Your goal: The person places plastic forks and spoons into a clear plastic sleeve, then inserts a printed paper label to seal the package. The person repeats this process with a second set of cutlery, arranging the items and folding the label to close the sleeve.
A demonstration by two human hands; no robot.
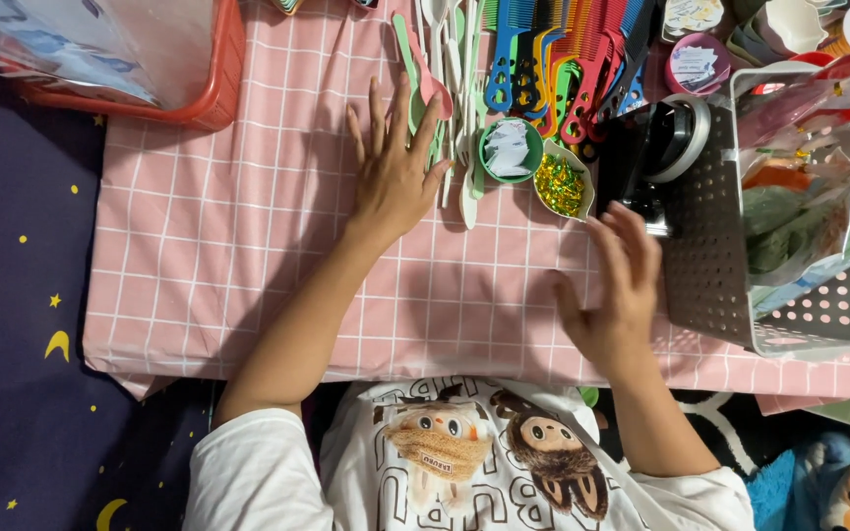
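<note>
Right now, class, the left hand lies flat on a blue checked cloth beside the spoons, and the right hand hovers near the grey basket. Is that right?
One detail is wrong: the cloth is pink checked, not blue. The head view shows the left hand flat on it beside the spoons, and the right hand near the grey basket.

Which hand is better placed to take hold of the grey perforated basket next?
Probably the right hand: its fingers hover beside the grey perforated basket. The left hand lies flat on the pink checked cloth by the plastic spoons, farther away.
</note>
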